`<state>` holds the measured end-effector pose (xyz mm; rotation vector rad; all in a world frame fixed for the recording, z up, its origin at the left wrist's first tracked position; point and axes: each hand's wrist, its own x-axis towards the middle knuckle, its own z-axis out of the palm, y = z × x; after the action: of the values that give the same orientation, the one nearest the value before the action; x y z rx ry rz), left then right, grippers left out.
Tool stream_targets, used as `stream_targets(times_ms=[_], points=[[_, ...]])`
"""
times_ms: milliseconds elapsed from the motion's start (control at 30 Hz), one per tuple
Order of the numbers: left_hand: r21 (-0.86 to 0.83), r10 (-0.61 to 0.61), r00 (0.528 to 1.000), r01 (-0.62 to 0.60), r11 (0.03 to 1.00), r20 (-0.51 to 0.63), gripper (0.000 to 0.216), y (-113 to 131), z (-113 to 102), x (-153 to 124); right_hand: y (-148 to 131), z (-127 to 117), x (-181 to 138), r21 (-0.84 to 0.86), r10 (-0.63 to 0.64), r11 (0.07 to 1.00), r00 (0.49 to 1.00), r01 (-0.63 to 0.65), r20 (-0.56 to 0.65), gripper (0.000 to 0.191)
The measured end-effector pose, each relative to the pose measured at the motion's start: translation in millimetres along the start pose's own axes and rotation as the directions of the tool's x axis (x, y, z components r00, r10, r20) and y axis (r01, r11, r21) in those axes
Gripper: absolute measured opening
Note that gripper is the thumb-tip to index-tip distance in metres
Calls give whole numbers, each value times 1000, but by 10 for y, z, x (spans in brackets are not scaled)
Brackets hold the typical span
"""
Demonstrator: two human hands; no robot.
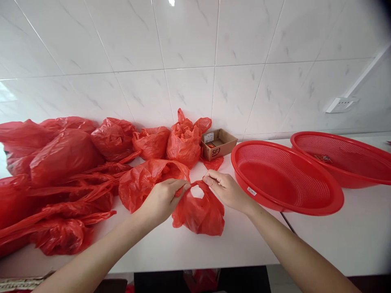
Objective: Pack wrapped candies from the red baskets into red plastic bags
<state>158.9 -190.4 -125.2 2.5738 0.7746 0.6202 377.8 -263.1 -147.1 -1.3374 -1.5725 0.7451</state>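
A small red plastic bag (200, 213) lies on the white counter (351, 240) in front of me. My left hand (163, 198) pinches its left handle and my right hand (224, 188) pinches its right handle, pulling the two apart over the bag's mouth. Both hands have their fingers closed on the thin plastic. What is inside the bag is hidden. Just behind my left hand lies another red bag (146, 179), crumpled and partly open.
Several filled red plastic bags (64, 162) crowd the left of the counter up to the tiled wall. A small open cardboard box (218, 143) sits by the wall. Two red perforated baskets (287, 177) (345, 158) stand at right. A wall socket (340, 104) is at far right.
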Motion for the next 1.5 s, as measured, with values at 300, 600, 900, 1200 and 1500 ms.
stream_targets(times_ms=[300,600,900,1200,1500], points=[[-167,-350,922,375,912,163,44,-305,-3,-726,1093,150,-82,-89,206,970,956,-228,-210,31],[70,-75,985,86,994,-153,30,-154,196,-472,549,268,-246,-89,178,977,971,-193,-158,38],[397,-4,964,-106,911,268,40,-185,762,-238,809,434,-446,-247,137,954,980,-170,-144,23],[395,-246,924,118,911,293,27,-201,741,-104,1032,324,-357,-94,160,978,960,-185,-230,8],[464,-359,878,188,866,315,19,-518,1007,193,1211,455,-146,-275,220,913,932,-301,-289,10]])
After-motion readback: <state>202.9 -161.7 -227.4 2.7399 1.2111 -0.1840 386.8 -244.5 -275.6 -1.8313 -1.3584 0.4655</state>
